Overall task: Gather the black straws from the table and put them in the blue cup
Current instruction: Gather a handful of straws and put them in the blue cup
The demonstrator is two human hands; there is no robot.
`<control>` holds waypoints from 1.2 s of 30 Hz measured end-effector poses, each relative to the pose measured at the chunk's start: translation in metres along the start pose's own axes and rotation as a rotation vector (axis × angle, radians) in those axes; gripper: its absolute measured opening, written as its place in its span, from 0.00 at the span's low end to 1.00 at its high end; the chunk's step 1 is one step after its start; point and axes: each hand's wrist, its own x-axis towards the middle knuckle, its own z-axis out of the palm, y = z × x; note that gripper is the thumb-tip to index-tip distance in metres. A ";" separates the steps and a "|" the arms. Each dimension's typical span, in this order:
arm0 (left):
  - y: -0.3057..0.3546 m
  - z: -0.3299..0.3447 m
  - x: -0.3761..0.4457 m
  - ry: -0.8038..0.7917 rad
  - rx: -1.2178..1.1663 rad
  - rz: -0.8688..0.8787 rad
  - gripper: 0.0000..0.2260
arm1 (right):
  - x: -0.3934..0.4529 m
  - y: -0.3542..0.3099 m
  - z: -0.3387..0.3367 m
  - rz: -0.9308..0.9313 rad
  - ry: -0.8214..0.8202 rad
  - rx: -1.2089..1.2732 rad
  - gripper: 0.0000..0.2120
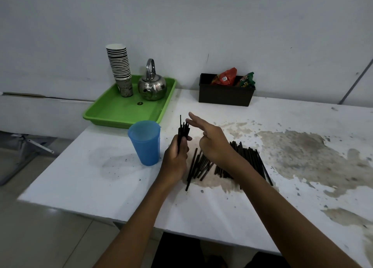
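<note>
While our left hand (175,156) clamps an upright straw bundle (183,130) at the blue cup's (145,142) 3 o'clock, our right hand (212,140), fingers spread and empty, squares its tips; loose straws (228,162) remain at 5 o'clock; next, insert bundle.

cup (145,142) left of straws (203,166), tray (121,114) behind cup

straw pile (203,164) partly hidden behind right forearm, cup print (126,86) unreadable
</note>
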 end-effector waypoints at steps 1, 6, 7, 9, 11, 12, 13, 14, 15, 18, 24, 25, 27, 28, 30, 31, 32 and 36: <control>0.000 0.000 0.000 0.006 0.010 0.011 0.10 | 0.002 -0.001 -0.001 -0.003 -0.011 -0.026 0.39; -0.003 0.000 0.000 0.027 0.038 0.025 0.14 | 0.004 -0.013 -0.003 -0.049 -0.031 -0.190 0.37; -0.004 0.000 0.000 0.028 0.046 0.027 0.17 | 0.005 -0.015 -0.004 -0.057 -0.032 -0.214 0.36; -0.004 0.000 0.000 0.025 0.051 0.036 0.14 | 0.008 -0.016 -0.006 -0.064 -0.028 -0.238 0.36; -0.003 0.000 0.001 0.025 0.052 0.028 0.09 | 0.012 -0.018 -0.007 -0.081 -0.011 -0.250 0.38; -0.003 0.000 0.001 0.025 0.048 0.026 0.08 | 0.014 -0.019 -0.007 -0.093 -0.012 -0.258 0.39; -0.003 0.000 0.001 0.024 0.046 0.028 0.08 | 0.015 -0.021 -0.007 -0.103 -0.026 -0.270 0.39; -0.003 0.000 0.001 0.023 0.050 0.033 0.09 | 0.017 -0.023 -0.008 -0.110 -0.047 -0.285 0.39; -0.003 0.000 0.000 0.022 0.055 0.038 0.10 | 0.018 -0.023 -0.008 -0.115 -0.072 -0.299 0.38; -0.002 0.000 -0.001 0.025 0.067 0.045 0.10 | 0.020 -0.021 -0.008 -0.122 -0.123 -0.314 0.35; 0.006 0.000 -0.004 0.034 0.095 0.040 0.11 | 0.009 -0.014 -0.007 -0.085 -0.139 -0.297 0.35; 0.007 0.000 -0.004 0.033 0.112 0.045 0.10 | 0.007 -0.014 -0.005 -0.091 -0.151 -0.296 0.35; 0.008 0.001 -0.004 0.025 0.124 0.046 0.08 | 0.001 -0.014 0.000 -0.103 -0.161 -0.272 0.36; 0.009 0.001 -0.004 0.021 0.125 0.040 0.07 | -0.001 -0.014 0.002 -0.098 -0.161 -0.251 0.36; 0.009 0.001 -0.005 0.013 0.128 0.041 0.09 | -0.003 -0.015 0.003 -0.073 -0.158 -0.194 0.34; 0.010 0.001 -0.005 0.007 0.119 0.041 0.09 | -0.004 -0.015 0.002 -0.050 -0.143 -0.149 0.34; 0.012 0.001 -0.005 0.002 0.099 0.039 0.08 | -0.005 -0.016 0.002 -0.017 -0.118 -0.089 0.34; 0.022 0.002 -0.004 0.042 0.084 0.027 0.13 | -0.007 -0.016 0.001 0.090 0.006 0.251 0.34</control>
